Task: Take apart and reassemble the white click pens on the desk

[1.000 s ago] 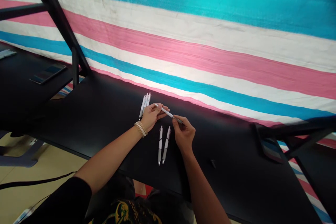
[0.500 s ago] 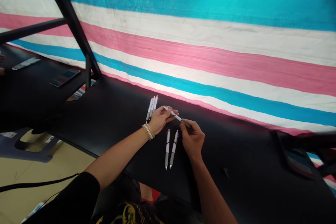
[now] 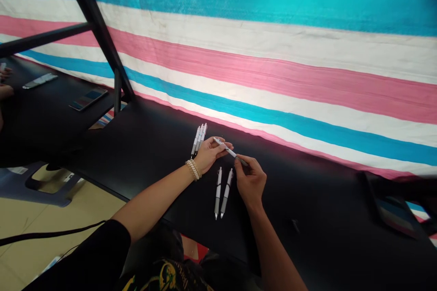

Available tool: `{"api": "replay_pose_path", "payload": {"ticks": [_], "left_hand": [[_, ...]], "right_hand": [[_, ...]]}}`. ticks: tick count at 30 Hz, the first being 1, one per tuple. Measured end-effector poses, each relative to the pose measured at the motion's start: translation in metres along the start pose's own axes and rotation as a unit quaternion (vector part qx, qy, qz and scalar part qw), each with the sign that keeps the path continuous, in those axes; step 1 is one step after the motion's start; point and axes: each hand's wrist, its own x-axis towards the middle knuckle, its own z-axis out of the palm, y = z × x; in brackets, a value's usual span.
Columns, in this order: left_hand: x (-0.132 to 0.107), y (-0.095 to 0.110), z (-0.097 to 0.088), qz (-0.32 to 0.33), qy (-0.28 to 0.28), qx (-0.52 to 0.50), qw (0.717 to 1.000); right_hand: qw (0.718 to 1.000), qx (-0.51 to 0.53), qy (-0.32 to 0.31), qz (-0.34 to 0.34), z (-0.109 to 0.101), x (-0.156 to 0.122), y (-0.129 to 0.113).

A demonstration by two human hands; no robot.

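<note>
A white pen with a grey grip [image 3: 231, 151] slants between my two hands above the black table. My left hand [image 3: 209, 153], a beaded bracelet on its wrist, is closed on the pen's upper end. The grey end is pinched by my right hand [image 3: 251, 180], whose fingers hide the tip. Just below, a pair of matching pens, a left one [image 3: 217, 193] and a right one [image 3: 226, 193], lie side by side with tips toward me. Beyond my left wrist rests a small group of similar pens [image 3: 198, 138], partly covered by that hand.
The black table [image 3: 153, 127] runs along a striped sheet [image 3: 273, 82]. A black metal frame [image 3: 99, 27] stands at left. Past it lie a phone [image 3: 88, 99] and more pens [image 3: 40, 81], near another person's hand [image 3: 5, 82]. A small dark object [image 3: 295, 225] sits at right.
The view has shifted slightly, so the surroundings sit a little further right. Both hands keep hold of the pen in nearly the same pose. More of the other person's hand shows at far left.
</note>
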Motion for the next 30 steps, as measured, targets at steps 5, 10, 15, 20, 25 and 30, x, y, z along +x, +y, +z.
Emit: {"api": "replay_pose_path", "payload": {"ticks": [5, 10, 15, 20, 25, 30], "left_hand": [[0.0020, -0.0009, -0.0016, -0.002, -0.004, 0.001, 1.000], [0.0023, -0.0006, -0.0011, -0.002, -0.006, -0.003, 1.000], [0.0018, 0.0010, -0.0008, -0.006, -0.002, -0.004, 1.000], [0.0016, 0.0020, -0.0006, -0.014, -0.001, 0.000, 1.000], [0.0003, 0.0021, 0.0008, -0.009, 0.010, 0.005, 1.000], [0.0001, 0.0008, 0.0008, -0.012, 0.015, 0.013, 1.000]], "right_hand": [[1.000, -0.009, 0.006, 0.001, 0.0002, -0.0001, 0.0017], [1.000, -0.011, 0.009, 0.007, 0.0006, 0.0000, 0.0019], [1.000, 0.000, 0.007, 0.013, 0.0011, -0.0006, 0.0004], [1.000, -0.008, 0.009, 0.015, 0.0007, -0.0013, -0.0013], [1.000, -0.003, 0.010, 0.002, 0.0008, -0.0010, -0.0051], [1.000, -0.012, 0.006, -0.010, 0.0009, -0.0013, -0.0065]]}}
